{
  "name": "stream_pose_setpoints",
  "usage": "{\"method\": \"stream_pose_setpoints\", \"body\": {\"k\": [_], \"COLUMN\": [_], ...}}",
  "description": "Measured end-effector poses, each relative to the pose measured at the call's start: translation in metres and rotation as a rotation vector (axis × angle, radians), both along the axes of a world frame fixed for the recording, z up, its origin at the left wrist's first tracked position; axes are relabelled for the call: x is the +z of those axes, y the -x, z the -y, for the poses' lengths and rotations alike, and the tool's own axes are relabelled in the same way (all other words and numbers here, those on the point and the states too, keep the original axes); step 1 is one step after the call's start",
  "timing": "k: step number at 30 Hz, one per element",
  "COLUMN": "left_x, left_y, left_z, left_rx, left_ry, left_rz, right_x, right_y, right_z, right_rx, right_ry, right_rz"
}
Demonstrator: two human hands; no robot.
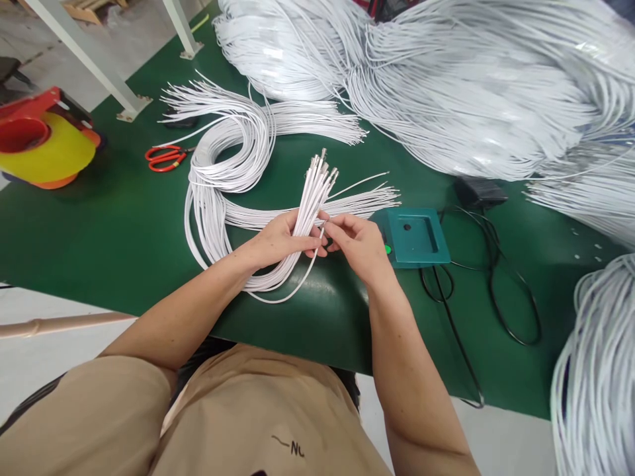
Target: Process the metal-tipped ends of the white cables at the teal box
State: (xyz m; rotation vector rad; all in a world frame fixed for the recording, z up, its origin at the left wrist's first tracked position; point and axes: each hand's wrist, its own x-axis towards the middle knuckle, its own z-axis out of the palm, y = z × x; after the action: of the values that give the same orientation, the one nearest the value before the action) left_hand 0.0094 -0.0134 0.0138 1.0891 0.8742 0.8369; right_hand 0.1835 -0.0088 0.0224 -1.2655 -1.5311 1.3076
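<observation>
Though near hand [358, 246], tray [421, 239] with dot [407, 227]

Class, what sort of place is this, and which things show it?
Probably a cable workshop: a hand-held bundle of white wires, large heaps of wire behind, and scissors on a green workbench.

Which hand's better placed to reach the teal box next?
Right hand, probably: it's beside the teal box, apparently pinching a single wire; the left hand is farther off, gripping the wire bundle.
</observation>
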Motion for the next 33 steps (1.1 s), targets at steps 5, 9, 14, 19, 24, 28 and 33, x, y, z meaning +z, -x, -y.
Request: {"method": "stream_pose_setpoints", "body": {"k": [5,9,14,19,24,28,33], "left_x": [-0.003,-0.002,-0.005,-0.012,-0.016,-0.017,-0.015], "left_y": [0.001,-0.002,-0.005,-0.01,-0.012,-0.013,-0.015], "left_z": [-0.004,-0.006,-0.008,-0.011,-0.012,-0.013,-0.012], "left_rx": [0.043,0.08,0.096,0.092,0.117,0.129,0.125], "left_ry": [0.12,0.12,0.061,0.017,-0.025,-0.059,-0.15], "left_rz": [0.047,-0.026,-0.147,-0.217,-0.338,-0.448,-0.58], "right_x": [-0.007,-0.001,0.005,0.001,-0.003,-0.005,-0.007], "right_y": [0.001,-0.012,-0.036,-0.042,-0.037,-0.036,-0.037], "right_z": [0.002,0.0,-0.013,-0.021,-0.023,-0.023,-0.023], "right_rx": [0.01,0.059,0.095,0.183,0.142,0.102,0.085], "right_ry": [-0.66,-0.793,-0.647,-0.63,-0.64,-0.65,-0.668], "right_rz": [0.629,0.931,1.127,1.101,1.085,1.099,1.084]}}
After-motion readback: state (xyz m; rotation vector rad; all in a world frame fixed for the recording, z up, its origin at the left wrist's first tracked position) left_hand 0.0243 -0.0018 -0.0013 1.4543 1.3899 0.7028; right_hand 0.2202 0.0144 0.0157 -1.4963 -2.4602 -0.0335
